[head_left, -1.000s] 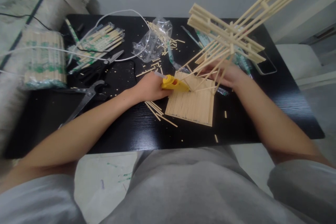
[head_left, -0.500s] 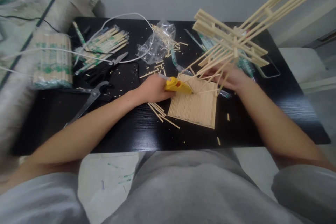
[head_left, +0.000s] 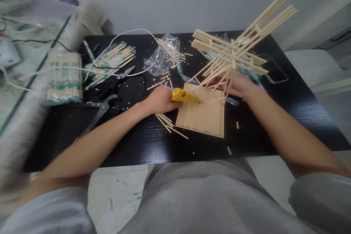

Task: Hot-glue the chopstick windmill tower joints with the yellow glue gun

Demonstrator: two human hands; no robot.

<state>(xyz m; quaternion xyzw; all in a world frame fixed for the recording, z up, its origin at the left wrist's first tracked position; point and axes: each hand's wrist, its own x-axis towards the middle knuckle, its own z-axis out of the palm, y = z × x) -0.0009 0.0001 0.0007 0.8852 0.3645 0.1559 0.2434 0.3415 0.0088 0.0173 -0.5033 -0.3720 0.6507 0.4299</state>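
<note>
My left hand [head_left: 161,99] is closed round a yellow hot glue gun [head_left: 184,96], with a glue stick poking out of its back end. The gun's nozzle points down at a flat square panel [head_left: 203,120] of thin wooden sticks laid side by side on the table. A windmill-like frame [head_left: 233,54] built from wooden sticks stands over the panel, its thin legs reaching down to it. My right hand [head_left: 234,83] is closed on the lower part of that frame from the far right; some fingers are hidden behind the sticks.
Loose sticks [head_left: 171,126] lie left of the panel. Scissors [head_left: 117,78], pliers [head_left: 102,108], a wrapped chopstick bundle [head_left: 65,78] and more wrapped chopsticks [head_left: 115,60] are on the left. A white cable [head_left: 109,71] crosses there. Clear plastic bags [head_left: 159,58] and stick scraps lie at the back.
The camera view has shifted, so the table sits lower in the picture. The stick frame looks slightly less tilted toward the camera. Both hands keep their hold, and the nozzle stays at the panel.
</note>
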